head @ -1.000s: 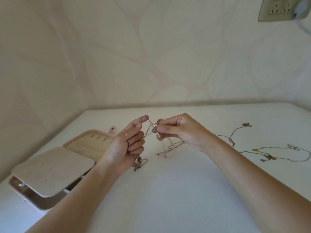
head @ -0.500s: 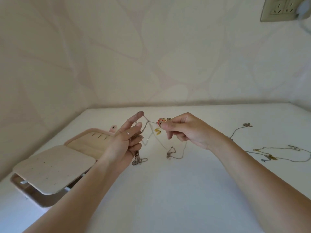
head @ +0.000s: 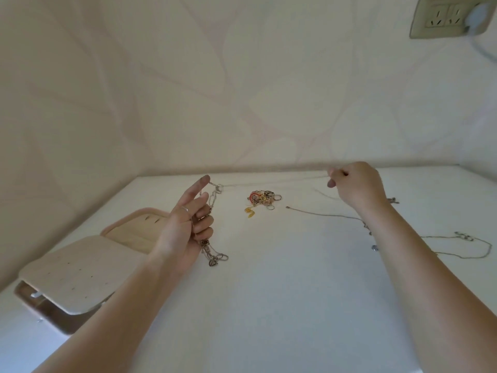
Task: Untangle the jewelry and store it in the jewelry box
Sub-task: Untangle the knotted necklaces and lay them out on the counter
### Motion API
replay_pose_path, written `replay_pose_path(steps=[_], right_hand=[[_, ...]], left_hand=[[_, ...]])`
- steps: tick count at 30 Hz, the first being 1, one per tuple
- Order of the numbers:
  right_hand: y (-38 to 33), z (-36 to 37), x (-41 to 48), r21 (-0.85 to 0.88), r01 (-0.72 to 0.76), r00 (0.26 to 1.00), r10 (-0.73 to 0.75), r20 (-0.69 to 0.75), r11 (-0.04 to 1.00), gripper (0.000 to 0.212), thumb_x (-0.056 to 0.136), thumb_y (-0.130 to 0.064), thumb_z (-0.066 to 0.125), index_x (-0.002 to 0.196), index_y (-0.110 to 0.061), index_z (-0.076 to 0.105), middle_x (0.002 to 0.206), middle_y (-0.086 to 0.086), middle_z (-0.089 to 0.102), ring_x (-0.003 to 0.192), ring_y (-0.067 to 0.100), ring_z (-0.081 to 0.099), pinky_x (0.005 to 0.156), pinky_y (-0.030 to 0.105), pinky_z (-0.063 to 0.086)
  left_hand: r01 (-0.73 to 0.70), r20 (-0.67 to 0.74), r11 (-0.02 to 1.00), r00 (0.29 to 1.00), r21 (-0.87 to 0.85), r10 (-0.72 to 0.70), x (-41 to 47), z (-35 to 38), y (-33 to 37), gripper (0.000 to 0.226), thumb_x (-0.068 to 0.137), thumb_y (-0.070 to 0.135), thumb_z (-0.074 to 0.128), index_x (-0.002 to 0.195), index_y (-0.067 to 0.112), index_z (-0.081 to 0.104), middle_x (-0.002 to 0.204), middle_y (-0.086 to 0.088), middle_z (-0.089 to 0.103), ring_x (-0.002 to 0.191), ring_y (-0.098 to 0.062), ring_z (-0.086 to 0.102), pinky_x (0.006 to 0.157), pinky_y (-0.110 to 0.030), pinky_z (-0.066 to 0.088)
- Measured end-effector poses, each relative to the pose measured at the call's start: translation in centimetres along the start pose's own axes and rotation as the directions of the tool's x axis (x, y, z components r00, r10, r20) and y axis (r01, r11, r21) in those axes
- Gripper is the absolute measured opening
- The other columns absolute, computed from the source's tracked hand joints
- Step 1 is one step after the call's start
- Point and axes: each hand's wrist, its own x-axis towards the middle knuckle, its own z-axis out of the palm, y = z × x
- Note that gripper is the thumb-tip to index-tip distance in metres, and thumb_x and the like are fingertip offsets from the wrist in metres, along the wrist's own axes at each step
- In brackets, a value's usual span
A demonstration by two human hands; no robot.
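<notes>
Head view: left hand (head: 188,224) is raised over the worktop (head: 269,305), index finger straight, the other fingers curled round a bundle of chunky chains (head: 212,255) dangling below the palm. Right hand (head: 355,185) is fisted, pinching the end of a thin chain (head: 269,183) stretched taut across to the left fingertip. A small tangled pile (head: 262,198) lies between the hands. The jewelry box (head: 80,270) sits open at far left. Risk: a harder pull could cinch the knot by the left fingertip or snap the thin chain.
</notes>
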Motion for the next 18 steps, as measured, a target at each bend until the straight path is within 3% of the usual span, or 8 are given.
replay_pose_path(steps=[5,9,12,13,15,17,18], right_hand=[[1.8,0.9,1.4,-0.292,-0.141,0.987,0.158,0.033,0.946,0.032,0.095,-0.029,0.052,0.092,-0.002,0.069,0.093,0.016,0.068,0.080,0.030,0.059,0.064,0.027,0.036],[1.9,1.6,0.9,-0.496,-0.086,0.958,0.208,0.195,0.864,0.022,0.088,-0.025,0.059,0.091,-0.005,0.069,0.081,0.008,0.063,0.076,0.027,0.055,0.049,0.023,0.030],[0.8,2.0,0.1,-0.502,0.025,0.967,0.106,0.231,0.865,0.013,0.084,-0.019,0.062,0.082,-0.007,0.065,0.084,0.008,0.065,0.079,0.026,0.056,0.057,0.024,0.038],[0.3,2.2,-0.2,-0.398,0.100,0.973,-0.006,0.231,0.912,0.010,0.084,-0.017,0.064,0.083,-0.007,0.067,0.091,0.006,0.068,0.082,0.024,0.060,0.063,0.024,0.042],[-1.6,2.9,-1.8,0.040,0.249,0.941,-0.251,0.228,0.968,0.005,0.082,-0.011,0.069,0.087,-0.011,0.070,0.093,0.003,0.070,0.080,0.012,0.062,0.069,0.016,0.044],[-4.0,3.5,-4.2,0.479,0.228,0.862,-0.405,0.305,0.848,0.009,0.082,-0.009,0.071,0.086,-0.015,0.066,0.089,0.005,0.071,0.076,0.009,0.064,0.067,0.015,0.047],[-4.9,3.9,-5.1,0.599,0.172,0.821,-0.450,0.351,0.782,0.010,0.082,-0.010,0.071,0.087,-0.016,0.065,0.090,0.008,0.072,0.080,0.013,0.065,0.071,0.020,0.050]], left_hand=[[-0.010,-0.015,0.996,1.000,0.088,0.011,-0.2,0.6,-0.9,0.031,0.099,0.011,0.039,0.110,0.025,0.064,0.052,0.009,0.020,0.037,-0.003,0.017,0.042,-0.020,0.010],[0.038,0.091,0.995,0.995,0.091,-0.046,-0.7,0.7,-0.8,0.030,0.100,0.014,0.039,0.113,0.025,0.064,0.053,0.010,0.016,0.038,-0.002,0.014,0.041,-0.019,0.009],[0.071,0.152,0.993,0.985,0.098,-0.085,-1.0,1.0,-0.4,0.031,0.100,0.016,0.039,0.113,0.025,0.065,0.054,0.010,0.014,0.039,-0.002,0.013,0.041,-0.019,0.009],[0.078,0.165,0.993,0.982,0.093,-0.093,-1.1,1.0,-0.3,0.031,0.099,0.017,0.039,0.113,0.025,0.065,0.054,0.010,0.014,0.038,-0.002,0.013,0.041,-0.019,0.009],[0.094,0.183,0.993,0.977,0.077,-0.107,-1.2,1.0,-0.1,0.031,0.099,0.017,0.039,0.111,0.026,0.066,0.054,0.010,0.015,0.039,-0.003,0.012,0.041,-0.019,0.009],[0.104,0.205,0.993,0.972,0.059,-0.114,-1.3,1.1,0.0,0.031,0.098,0.018,0.040,0.110,0.026,0.067,0.053,0.011,0.016,0.041,-0.005,0.009,0.040,-0.018,0.010],[0.105,0.218,0.993,0.969,0.055,-0.114,-1.3,1.1,0.1,0.031,0.097,0.018,0.041,0.109,0.027,0.068,0.052,0.011,0.016,0.041,-0.005,0.009,0.039,-0.018,0.010]])
